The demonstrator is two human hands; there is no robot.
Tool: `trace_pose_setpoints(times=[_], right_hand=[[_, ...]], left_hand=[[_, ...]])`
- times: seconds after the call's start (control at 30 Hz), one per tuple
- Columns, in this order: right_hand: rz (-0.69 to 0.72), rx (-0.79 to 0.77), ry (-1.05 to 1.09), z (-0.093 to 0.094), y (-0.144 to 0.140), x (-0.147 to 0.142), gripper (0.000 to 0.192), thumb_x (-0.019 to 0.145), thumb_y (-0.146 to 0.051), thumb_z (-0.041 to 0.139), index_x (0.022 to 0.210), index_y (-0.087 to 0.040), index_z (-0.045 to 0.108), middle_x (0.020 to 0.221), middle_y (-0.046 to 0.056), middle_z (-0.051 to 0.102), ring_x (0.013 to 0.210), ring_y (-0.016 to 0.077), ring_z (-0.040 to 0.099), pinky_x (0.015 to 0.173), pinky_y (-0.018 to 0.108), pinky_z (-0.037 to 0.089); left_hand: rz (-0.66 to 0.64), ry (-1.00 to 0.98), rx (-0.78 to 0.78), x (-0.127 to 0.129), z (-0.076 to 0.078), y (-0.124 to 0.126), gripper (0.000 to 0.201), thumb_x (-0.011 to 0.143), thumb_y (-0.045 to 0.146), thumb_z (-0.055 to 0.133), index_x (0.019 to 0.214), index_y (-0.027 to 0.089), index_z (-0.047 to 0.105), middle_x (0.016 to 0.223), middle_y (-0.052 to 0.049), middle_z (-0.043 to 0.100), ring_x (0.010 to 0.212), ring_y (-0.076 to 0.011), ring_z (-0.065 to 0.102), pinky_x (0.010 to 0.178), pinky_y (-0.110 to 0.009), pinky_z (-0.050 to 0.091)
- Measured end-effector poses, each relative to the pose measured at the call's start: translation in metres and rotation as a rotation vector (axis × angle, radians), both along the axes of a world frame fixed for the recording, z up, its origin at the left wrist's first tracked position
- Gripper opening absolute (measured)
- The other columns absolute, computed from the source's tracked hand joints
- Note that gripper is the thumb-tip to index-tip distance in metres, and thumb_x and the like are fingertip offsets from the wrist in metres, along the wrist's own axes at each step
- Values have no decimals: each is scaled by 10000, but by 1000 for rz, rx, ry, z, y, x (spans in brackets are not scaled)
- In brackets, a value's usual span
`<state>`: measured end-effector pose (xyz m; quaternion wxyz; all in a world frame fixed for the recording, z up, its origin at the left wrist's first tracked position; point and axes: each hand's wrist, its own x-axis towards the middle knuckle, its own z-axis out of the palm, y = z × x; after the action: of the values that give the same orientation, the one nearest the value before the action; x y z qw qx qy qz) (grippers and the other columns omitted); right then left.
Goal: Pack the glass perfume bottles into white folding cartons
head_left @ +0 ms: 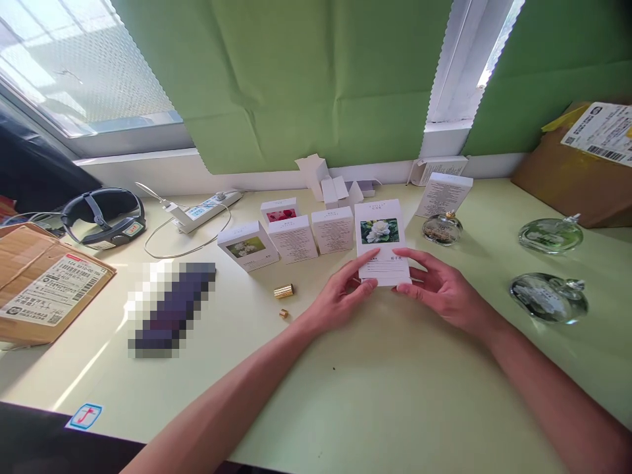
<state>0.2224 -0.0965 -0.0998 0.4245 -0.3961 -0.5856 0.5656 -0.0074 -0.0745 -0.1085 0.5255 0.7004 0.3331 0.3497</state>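
Observation:
Between my two hands is a white box [380,260] with a white flower picture, tilted toward me over the table. My left hand [340,296] grips its left side, fingers on the face and thumb at the lower edge. On its right side my right hand [439,286] is closed the same way. Left of my left hand lie a gold cylindrical cap [284,291] and a small gold piece [284,313]. Several similar white boxes, among them one with a green picture [248,247], stand behind. A round glass bottle [442,230] with a gold neck stands beyond my right hand.
Two glass bottles, a green-tinted one [550,235] and a dark one [548,297], lie at right before a large carton [587,164]. At left are a carton [49,289], a headset [106,220], a power strip [207,210] with a cable, and a blurred dark object [175,309].

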Motion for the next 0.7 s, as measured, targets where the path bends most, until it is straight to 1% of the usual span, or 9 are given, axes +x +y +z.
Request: trace_pose_setpoints(times=[0.07, 0.23, 0.4, 0.53, 0.7], right_hand=[[2, -17, 4, -1, 0, 1, 559, 854, -357, 722, 1375, -364, 520, 1296, 22, 659, 1230, 248, 598, 1067, 469, 487], [10, -45, -7, -1, 0, 2, 561, 863, -352, 716, 1385, -357, 511, 1282, 27, 667, 1174, 230, 626, 1044, 443, 504], [27, -49, -7, 0, 0, 1, 543, 879, -351, 698, 1380, -353, 491, 1312, 40, 640, 1156, 225, 620, 983, 414, 541], [32, -60, -4, -3, 2, 1, 524, 881, -351, 695, 1364, -352, 492, 1274, 39, 655, 1144, 223, 614, 931, 382, 557], [24, -44, -5, -2, 3, 0, 522, 882, -340, 693, 1363, -342, 490, 1271, 40, 643, 1098, 204, 611, 892, 362, 566]], left_hand=[[-5, 17, 11, 0, 0, 0, 536, 962, 407, 539, 1478, 337, 417, 1323, -75, 568, 1053, -185, 597, 929, -342, 522], [-21, 13, -8, -1, -1, 0, 553, 956, 401, 558, 1483, 328, 407, 1353, -84, 556, 1126, -205, 587, 952, -353, 515], [-25, 11, 16, -1, 0, 0, 523, 973, 377, 534, 1479, 329, 411, 1392, -85, 518, 1182, -215, 553, 1004, -368, 482], [-33, 26, 21, -1, 1, -1, 516, 976, 372, 530, 1477, 332, 413, 1384, -82, 518, 1156, -207, 550, 981, -348, 480], [-13, 48, 28, -1, 1, -1, 514, 974, 393, 532, 1473, 334, 424, 1315, -76, 554, 1043, -175, 557, 937, -323, 475]])
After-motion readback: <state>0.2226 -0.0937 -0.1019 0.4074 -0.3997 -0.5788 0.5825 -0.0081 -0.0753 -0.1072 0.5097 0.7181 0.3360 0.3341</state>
